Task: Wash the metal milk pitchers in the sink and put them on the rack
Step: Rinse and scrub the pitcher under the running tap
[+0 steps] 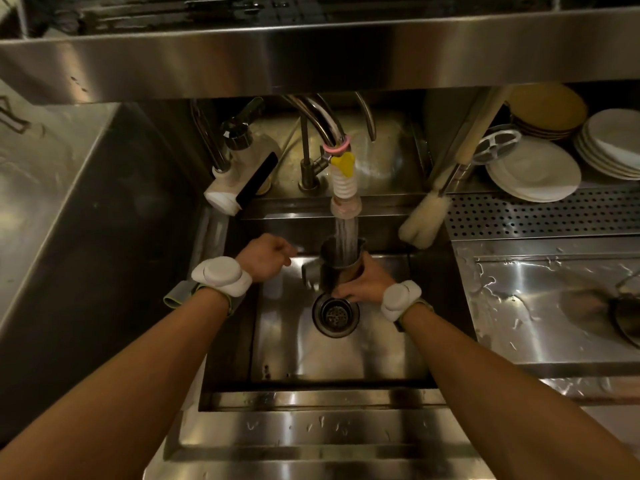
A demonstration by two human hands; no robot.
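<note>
A metal milk pitcher [337, 259] is held upright in the steel sink [346, 358], right under the faucet's white ribbed nozzle [344, 188]. Water streams from the nozzle into its mouth. My right hand [365, 284] grips the pitcher's lower body from the right. My left hand [265, 256] hovers a little to the pitcher's left with its fingers curled in; nothing shows in it. The perforated rack [540, 213] lies at the back right of the sink.
A round drain [335, 315] sits below the pitcher. A white bottle brush [424, 220] leans at the sink's back right corner. White plates [533, 171] are stacked behind the rack. A wet steel counter [540, 306] lies right, with a dark pan [627, 317] at its edge. A steel shelf [311, 60] hangs overhead.
</note>
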